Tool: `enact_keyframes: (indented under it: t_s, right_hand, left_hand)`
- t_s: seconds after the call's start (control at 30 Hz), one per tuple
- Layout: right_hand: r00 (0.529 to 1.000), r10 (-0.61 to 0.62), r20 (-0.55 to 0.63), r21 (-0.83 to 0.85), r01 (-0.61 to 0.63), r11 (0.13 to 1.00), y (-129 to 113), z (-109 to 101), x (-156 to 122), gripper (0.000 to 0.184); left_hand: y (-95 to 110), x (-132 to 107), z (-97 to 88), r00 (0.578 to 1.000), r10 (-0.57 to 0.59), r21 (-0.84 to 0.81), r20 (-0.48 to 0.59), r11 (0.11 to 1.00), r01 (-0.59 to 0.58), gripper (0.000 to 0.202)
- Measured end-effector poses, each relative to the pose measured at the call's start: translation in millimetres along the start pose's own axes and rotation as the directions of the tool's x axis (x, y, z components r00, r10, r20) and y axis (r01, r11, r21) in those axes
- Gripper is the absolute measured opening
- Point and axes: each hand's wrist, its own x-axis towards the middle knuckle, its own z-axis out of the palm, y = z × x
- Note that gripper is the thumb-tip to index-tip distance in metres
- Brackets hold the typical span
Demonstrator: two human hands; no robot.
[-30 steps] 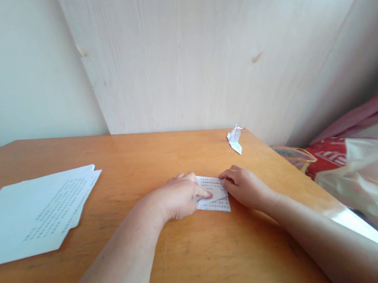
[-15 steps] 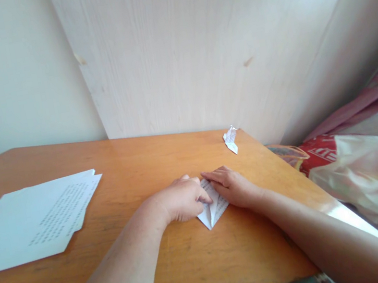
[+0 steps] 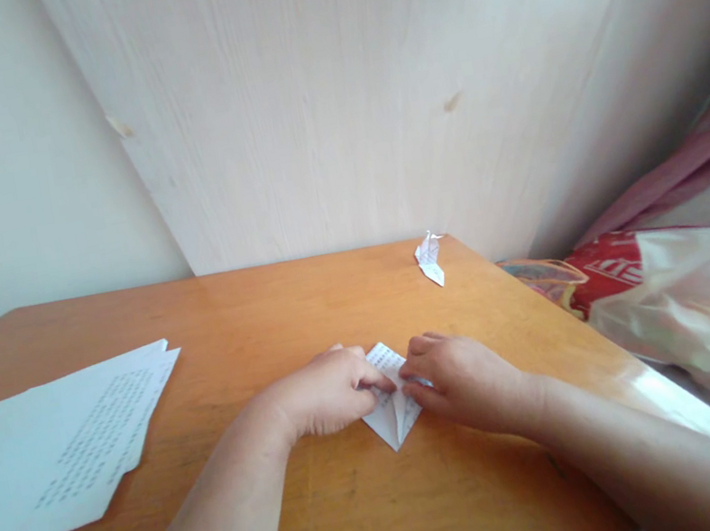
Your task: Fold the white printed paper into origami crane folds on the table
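Note:
A small folded paper [image 3: 401,411] lies on the wooden table in front of me. It has a diamond outline, printed characters on its upper part and a crease running down to the near corner. My left hand [image 3: 332,390] rests on its left side, fingers curled, with a fingertip pressed near the middle. At the right edge, my right hand [image 3: 467,378] has its thumb and fingers closed on the paper, hiding that corner. Farther back stands a folded paper crane [image 3: 429,260], apart from both hands.
A stack of printed paper sheets [image 3: 78,451] lies at the left of the wooden table [image 3: 295,313]. A pale wooden panel [image 3: 300,110] rises behind the table. Beyond the right edge are a translucent plastic bag [image 3: 709,285] and red bags.
My right hand has drawn back from the paper's top to its right edge, uncovering the far corner. The left hand still presses on the paper. The camera view has tilted slightly.

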Motion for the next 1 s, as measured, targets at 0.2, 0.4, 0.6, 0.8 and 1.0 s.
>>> enact_keyframes:
  t_s: [0.2,0.4,0.6,0.8,1.0]
  right_hand:
    - [0.998,-0.029,0.05,-0.057,0.031,0.998,0.0,-1.6,-1.0,0.027]
    - [0.995,-0.065,0.072,-0.087,0.071,0.994,-1.2,-2.7,-3.1,0.025]
    - [0.999,-0.015,0.034,-0.045,0.017,0.999,-3.4,-3.0,-2.5,0.032]
    - [0.998,0.046,-0.033,0.068,-0.043,0.997,-0.2,-0.7,-5.4,0.031]
    - [0.969,0.243,-0.036,0.215,-0.23,0.949,5.0,4.7,-6.1,0.034]
  left_hand:
    - [-22.0,11.1,7.2,0.845,-0.381,-0.072,-0.375,0.921,0.383,0.021]
    - [-12.2,14.4,9.2,0.784,-0.519,-0.092,-0.34,0.848,0.522,0.022]
    - [1.1,12.9,6.6,0.761,-0.555,-0.126,-0.335,0.827,0.548,0.024]
    - [0.5,12.8,7.7,0.759,-0.564,-0.178,-0.324,0.825,0.536,0.02]
    - [-3.8,13.1,11.6,0.757,-0.595,-0.292,-0.269,0.8,0.525,0.017]
